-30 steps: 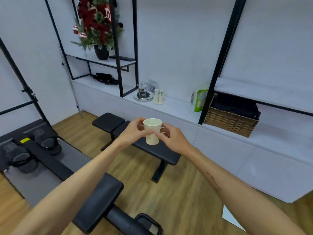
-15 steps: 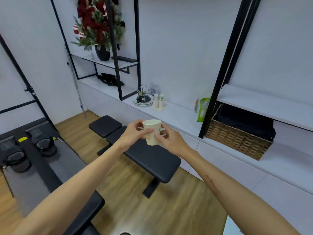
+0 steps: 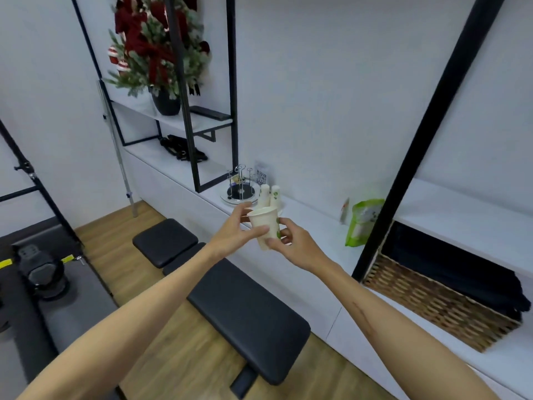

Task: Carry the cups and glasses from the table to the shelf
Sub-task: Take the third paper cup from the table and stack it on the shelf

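Currently a cup (image 3: 266,230) is pinched between the left hand (image 3: 235,236) and right hand (image 3: 297,246), in mid-air short of the shelf (image 3: 311,215). It could be crushed or dropped if squeezed unevenly. Stacked cups (image 3: 269,194) and a rack (image 3: 240,189) crowd the landing spot; a bench (image 3: 245,307) lies below.

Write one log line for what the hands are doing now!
left hand: holds paper cup | right hand: holds cup | place: near shelf
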